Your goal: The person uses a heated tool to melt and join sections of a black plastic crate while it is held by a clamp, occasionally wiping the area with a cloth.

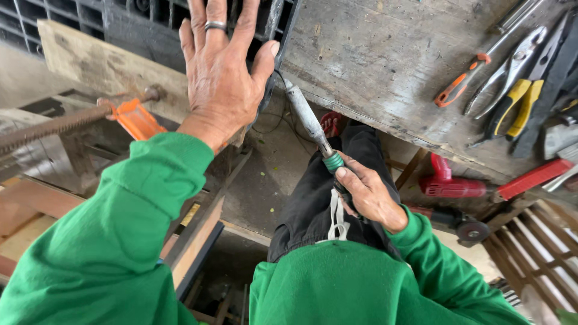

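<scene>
Two bare hands: left hand (221,69) spread wide, flat against dark grille (150,24) at upper centre; right hand (370,195) closed around soldering iron (310,123), centre frame, tip toward grille edge, beside worn workbench (385,60).

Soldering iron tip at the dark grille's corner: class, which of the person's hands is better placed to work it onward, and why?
Right. The right hand grips the soldering iron by its green-banded handle, tip beside the dark grille. The left hand is spread flat, pressing on the grille, probably steadying it.
</scene>
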